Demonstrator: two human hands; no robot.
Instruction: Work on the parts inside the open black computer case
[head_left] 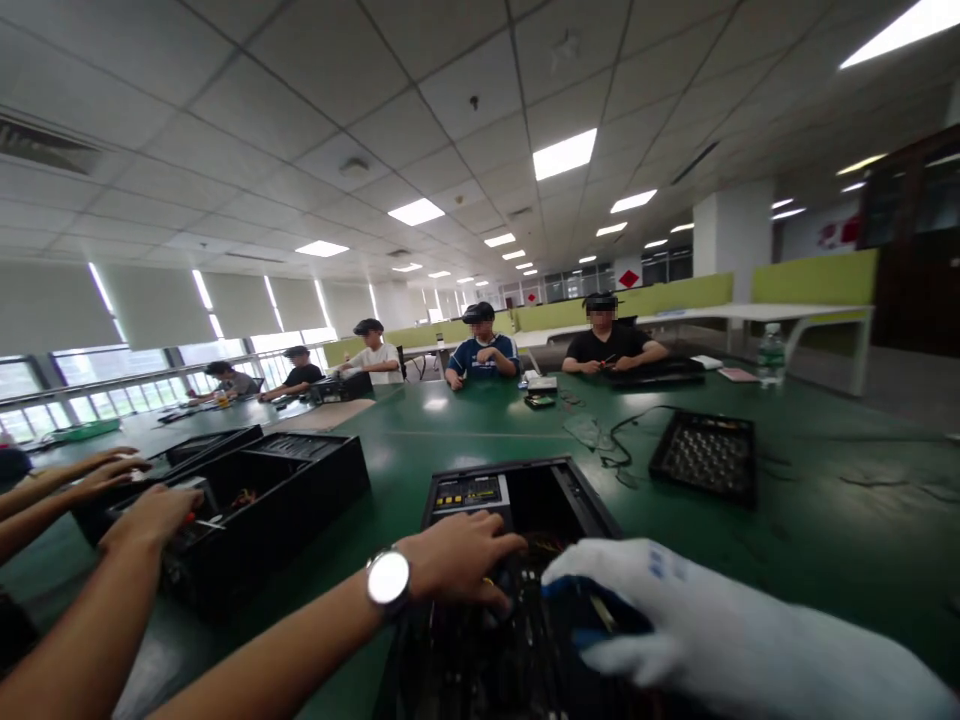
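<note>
— Right hand (720,640) in a white glove is closest to us. Its fingers curl down into the open computer case (525,560), but I cannot tell if they grip anything.

— And the left hand (457,565), the one with the watch (388,578)?

— It lies flat on parts inside the case, fingers spread, not gripping. That case sits on the green worktop (825,520), right in front of the person.

— Is it heavy?

— I think so. It looks like hard metal, stiff and boxy. Inside are thin wires and small parts (those could break easily). Better to hold it by the outer walls with both hands. A neighbour's hand (150,515) works in another black case (255,510) on the left.
</note>
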